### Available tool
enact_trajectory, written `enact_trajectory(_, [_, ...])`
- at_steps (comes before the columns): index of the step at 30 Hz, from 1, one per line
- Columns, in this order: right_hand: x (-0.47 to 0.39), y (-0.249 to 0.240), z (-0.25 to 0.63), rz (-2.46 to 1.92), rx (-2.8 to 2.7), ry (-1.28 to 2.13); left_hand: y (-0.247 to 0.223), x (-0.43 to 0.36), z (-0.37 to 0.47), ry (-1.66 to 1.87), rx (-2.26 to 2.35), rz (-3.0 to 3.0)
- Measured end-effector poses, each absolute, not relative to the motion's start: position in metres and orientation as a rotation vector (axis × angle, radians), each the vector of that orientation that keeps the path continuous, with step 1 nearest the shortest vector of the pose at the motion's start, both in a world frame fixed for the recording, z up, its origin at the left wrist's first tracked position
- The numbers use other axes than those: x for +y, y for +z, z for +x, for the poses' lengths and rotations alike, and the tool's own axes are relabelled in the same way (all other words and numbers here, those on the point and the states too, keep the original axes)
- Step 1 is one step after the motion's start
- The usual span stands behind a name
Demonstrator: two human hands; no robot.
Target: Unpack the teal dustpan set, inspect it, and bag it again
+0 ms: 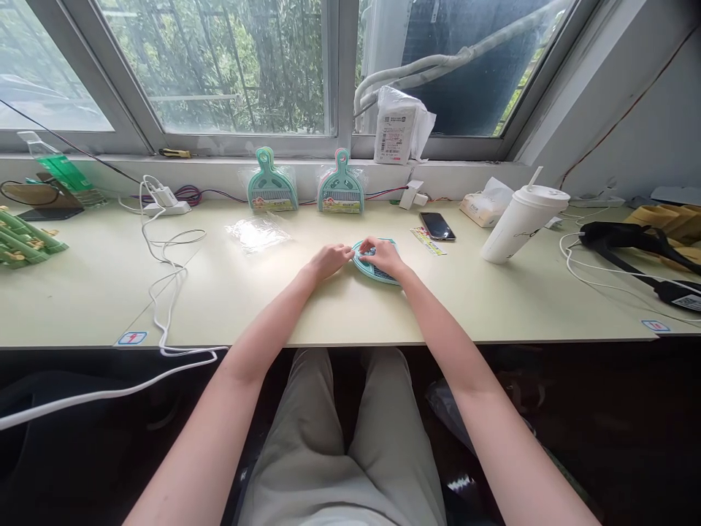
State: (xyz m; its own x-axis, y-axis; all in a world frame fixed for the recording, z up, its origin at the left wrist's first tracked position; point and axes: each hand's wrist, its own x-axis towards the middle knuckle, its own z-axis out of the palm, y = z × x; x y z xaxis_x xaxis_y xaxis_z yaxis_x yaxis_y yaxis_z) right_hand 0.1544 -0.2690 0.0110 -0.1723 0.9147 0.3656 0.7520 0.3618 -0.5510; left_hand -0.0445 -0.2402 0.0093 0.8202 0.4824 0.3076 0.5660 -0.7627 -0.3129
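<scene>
A small turquoise mini dustpan with its brush (377, 275) lies flat on the table in front of me. My left hand (332, 260) is closed at its left end, fingertips pinched together at the edge. From above, my right hand (382, 257) reaches over it with bent fingers pressed on its upper part, covering much of it. A colourful strip of card (428, 241) lies to the right, beside a black phone (438, 226). Crumpled clear plastic wrap (258, 234) is to the left of my hands.
Two wrapped dustpan sets (272, 186) lean against the wall under the window. On the right stand a white cup with a straw (523, 223) and a tissue pack (485, 204). White cables (176, 267) trail over the table's left side, near green bamboo-like sticks (27, 239).
</scene>
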Motion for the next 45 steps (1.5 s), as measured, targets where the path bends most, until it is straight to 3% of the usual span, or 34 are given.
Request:
enact_trajectory(15, [-0.272, 0.014, 0.154, -1.535, -1.983, 0.308, 0.006, -0.240, -0.046, -0.360, -0.794, -2.696])
enact_trajectory(19, [-0.278, 0.022, 0.143, -1.646, -1.843, 0.256, 0.009, -0.235, -0.044, -0.932, -0.969, -2.686])
enact_trajectory(22, [-0.284, 0.025, 0.129, -1.689, -1.736, 0.075, 0.015, -0.228, -0.038, -1.562, -1.334, -2.612])
enact_trajectory(24, [-0.287, 0.023, 0.122, -1.697, -1.675, -0.029, 0.018, -0.225, -0.035, -1.797, -1.640, -2.808])
enact_trajectory(27, [-0.287, 0.016, 0.117, -1.707, -1.640, -0.050, 0.016, -0.227, -0.035, -1.641, -1.922, -3.491])
enact_trajectory(29, [-0.282, 0.014, 0.119, -1.692, -1.694, 0.000, 0.014, -0.231, -0.037, -1.466, -1.884, -3.826])
enact_trajectory(31, [-0.276, 0.014, 0.127, -1.634, -1.768, 0.067, 0.013, -0.235, -0.040, -1.525, -1.841, -3.915])
enact_trajectory(34, [-0.267, 0.016, 0.152, -1.639, -1.687, 0.008, 0.014, -0.232, -0.045, -1.871, -1.964, -3.742])
enact_trajectory(38, [-0.262, 0.006, 0.201, -2.087, -1.289, -0.192, 0.013, -0.214, -0.058, -2.261, -2.430, -3.148])
enact_trajectory(41, [-0.262, -0.006, 0.224, -2.336, -1.237, -0.005, 0.011, -0.201, -0.069, -2.489, -2.621, -2.693])
enact_trajectory(45, [-0.258, -0.006, 0.210, -2.211, -1.470, 0.111, 0.009, -0.193, -0.077, -2.795, -2.666, -2.255])
